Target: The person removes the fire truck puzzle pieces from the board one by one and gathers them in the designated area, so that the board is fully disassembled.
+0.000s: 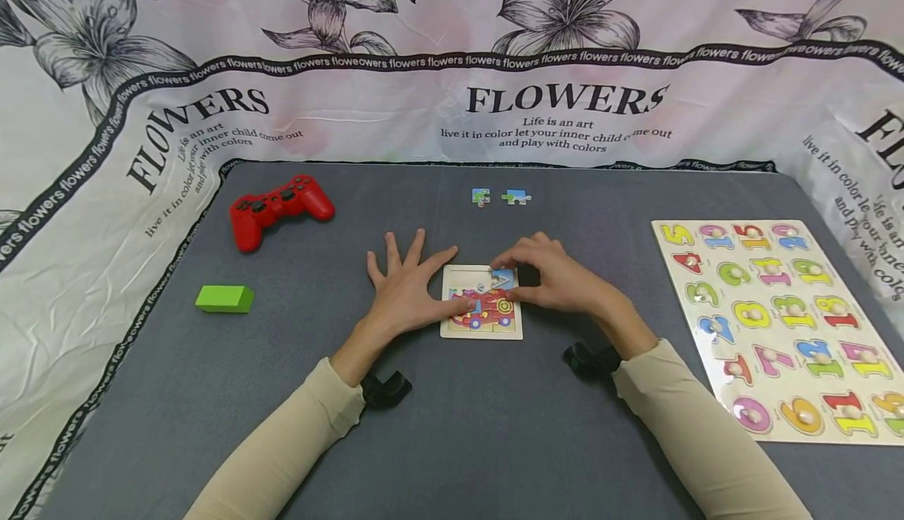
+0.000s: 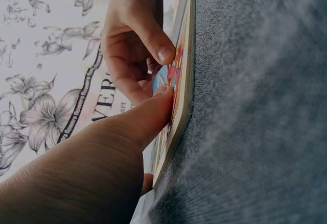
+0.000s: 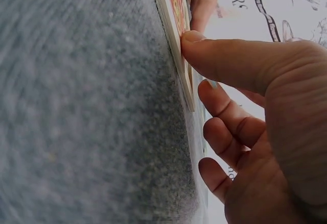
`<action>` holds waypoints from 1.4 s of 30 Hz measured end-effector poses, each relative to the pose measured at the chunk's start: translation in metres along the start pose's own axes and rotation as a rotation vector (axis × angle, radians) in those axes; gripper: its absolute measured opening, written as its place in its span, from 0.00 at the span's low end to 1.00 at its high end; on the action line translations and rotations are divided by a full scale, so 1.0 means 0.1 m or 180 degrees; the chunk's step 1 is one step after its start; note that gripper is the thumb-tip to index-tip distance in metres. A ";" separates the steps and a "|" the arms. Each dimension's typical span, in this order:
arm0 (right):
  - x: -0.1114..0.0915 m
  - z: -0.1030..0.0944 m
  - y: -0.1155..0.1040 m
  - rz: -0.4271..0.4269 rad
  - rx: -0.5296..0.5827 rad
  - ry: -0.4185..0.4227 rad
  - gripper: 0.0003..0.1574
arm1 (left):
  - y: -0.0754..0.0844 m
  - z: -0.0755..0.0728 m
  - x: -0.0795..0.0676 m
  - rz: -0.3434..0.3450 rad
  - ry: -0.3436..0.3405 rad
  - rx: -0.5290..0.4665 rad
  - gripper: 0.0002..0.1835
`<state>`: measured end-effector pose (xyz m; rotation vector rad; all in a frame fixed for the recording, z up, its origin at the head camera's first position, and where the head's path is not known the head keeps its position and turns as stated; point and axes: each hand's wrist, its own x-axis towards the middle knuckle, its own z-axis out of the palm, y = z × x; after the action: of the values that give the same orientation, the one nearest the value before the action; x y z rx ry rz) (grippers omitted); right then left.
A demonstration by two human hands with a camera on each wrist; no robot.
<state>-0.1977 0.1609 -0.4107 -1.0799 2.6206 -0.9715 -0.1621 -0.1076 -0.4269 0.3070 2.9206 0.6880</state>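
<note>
Gray surface [image 1: 487,434]: a red game controller [image 1: 282,205] near the far left corner, green block [image 1: 224,299] toward the left edge, knobbed number board [image 1: 759,337] (brightly coloured) by the right edge.

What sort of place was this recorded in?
Probably an indoor tabletop play area, though the room itself is unseen: a gray tabletop bears a jigsaw puzzle and a knobbed number board.

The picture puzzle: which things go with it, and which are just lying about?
For the puzzle:
puzzle tray, under the left hand
blue piece, in the right hand's fingers
probably the left loose piece and right loose piece

Just lying about:
red game controller
green block
number board
</note>
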 end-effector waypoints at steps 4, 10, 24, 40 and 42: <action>0.00 -0.01 0.00 0.0008 -0.0022 -0.0017 0.24 | 0.00 0.00 0.00 -0.0003 0.0003 -0.0011 0.50; 0.01 -0.02 0.02 -0.0043 -0.0134 0.0053 0.24 | 0.01 -0.01 0.00 0.0003 0.0004 -0.0022 0.50; -0.03 -0.09 0.13 0.0007 0.0399 0.0334 0.22 | 0.01 0.01 0.00 0.0026 0.0051 -0.0063 0.49; -0.13 -0.37 0.36 0.0467 0.0317 0.0741 0.24 | 0.00 -0.01 -0.01 0.0016 0.0024 -0.0066 0.50; -0.13 -0.41 0.43 0.0581 0.0280 0.0733 0.24 | 0.00 -0.01 -0.02 0.0023 0.0020 -0.0097 0.50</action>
<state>-0.2280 0.2136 -0.4070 -0.7325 2.7632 -1.2199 -0.1603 -0.1083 -0.4262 0.3130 2.9133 0.7354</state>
